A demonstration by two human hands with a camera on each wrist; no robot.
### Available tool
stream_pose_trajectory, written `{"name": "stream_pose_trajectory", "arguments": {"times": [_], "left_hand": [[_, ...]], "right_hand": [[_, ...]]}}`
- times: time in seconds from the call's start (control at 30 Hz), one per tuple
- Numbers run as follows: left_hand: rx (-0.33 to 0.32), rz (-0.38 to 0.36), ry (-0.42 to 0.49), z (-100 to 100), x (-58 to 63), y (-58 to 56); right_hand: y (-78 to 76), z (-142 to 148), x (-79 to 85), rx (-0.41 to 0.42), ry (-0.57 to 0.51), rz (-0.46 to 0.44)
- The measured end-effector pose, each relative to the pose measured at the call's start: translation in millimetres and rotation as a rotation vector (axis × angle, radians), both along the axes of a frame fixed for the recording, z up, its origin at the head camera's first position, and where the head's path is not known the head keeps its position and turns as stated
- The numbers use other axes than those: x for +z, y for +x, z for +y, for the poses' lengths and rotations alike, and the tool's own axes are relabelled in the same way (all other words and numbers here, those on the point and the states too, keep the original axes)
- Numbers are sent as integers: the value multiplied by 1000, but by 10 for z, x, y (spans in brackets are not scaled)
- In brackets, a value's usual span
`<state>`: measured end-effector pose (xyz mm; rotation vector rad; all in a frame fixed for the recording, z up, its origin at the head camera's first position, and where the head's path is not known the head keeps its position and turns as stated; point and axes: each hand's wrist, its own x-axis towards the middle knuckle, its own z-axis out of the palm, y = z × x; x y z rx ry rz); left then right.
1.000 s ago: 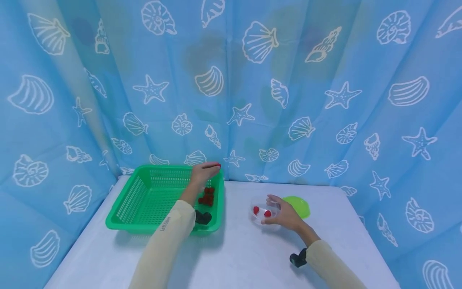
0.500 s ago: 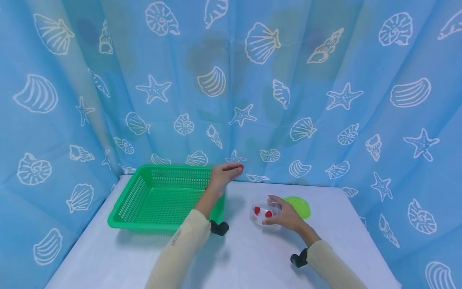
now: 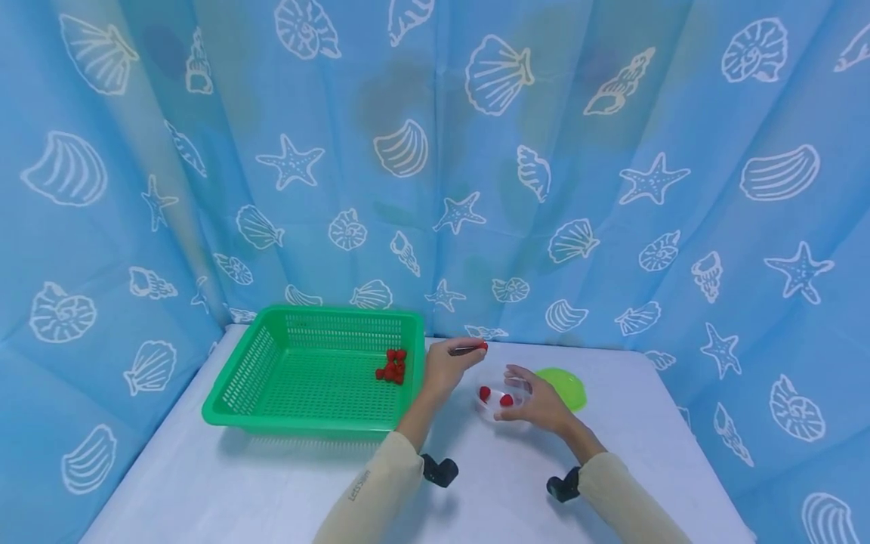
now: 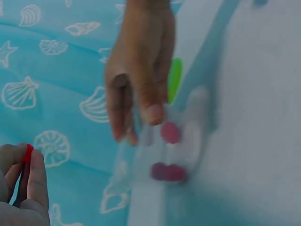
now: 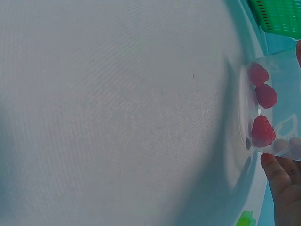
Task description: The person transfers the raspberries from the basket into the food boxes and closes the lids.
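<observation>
My left hand (image 3: 443, 370) is in the air between the green basket and the clear plastic container (image 3: 484, 413). It pinches one red raspberry (image 4: 28, 153) between thumb and fingertips. The container stands on the white table, and my right hand (image 3: 540, 404) grips it from the right, fingers and thumb spread around its sides. Inside the container lie three raspberries (image 5: 262, 132), seen through its clear wall in the right wrist view. Several more raspberries (image 3: 390, 368) sit in a cluster at the right end of the green basket (image 3: 272, 428).
A light green lid (image 3: 566, 387) lies on the table behind my right hand. The white tablecloth (image 3: 489, 499) runs back to a blue curtain (image 3: 435, 189) with shell prints, which encloses the rear and sides. Black wrist cameras (image 3: 440, 471) jut out beside both cuffs.
My left hand has travelled right from over the basket towards the container, carrying the raspberry and coming lower. The basket's raspberries are uncovered again. The right hand keeps its hold on the container.
</observation>
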<state>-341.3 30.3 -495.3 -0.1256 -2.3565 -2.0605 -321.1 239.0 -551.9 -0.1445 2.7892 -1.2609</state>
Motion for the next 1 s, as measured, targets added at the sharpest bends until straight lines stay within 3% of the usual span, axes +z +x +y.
{"name": "stream_pose_trajectory", "arguments": {"times": [0.13,0.3,0.47,0.6,0.8,1.0], "left_hand": [[-8,10,32,80,-141,62],[3,33,2,140,-263,141],[17,71,-70,192,-362,172],[-18,120,-154,231,-443,171],[-63,223,-255,279,-490,208],[-68,223,-283,311,-500,198]], "right_hand": [[3,-4,2,-8,-2,2],[-6,-6,-11,-9,-20,-3],[-14,3,-30,-4,-28,-11],[-12,10,-29,7,-47,-11],[-2,18,-30,15,-51,0],[11,22,-26,-5,-34,-1]]}}
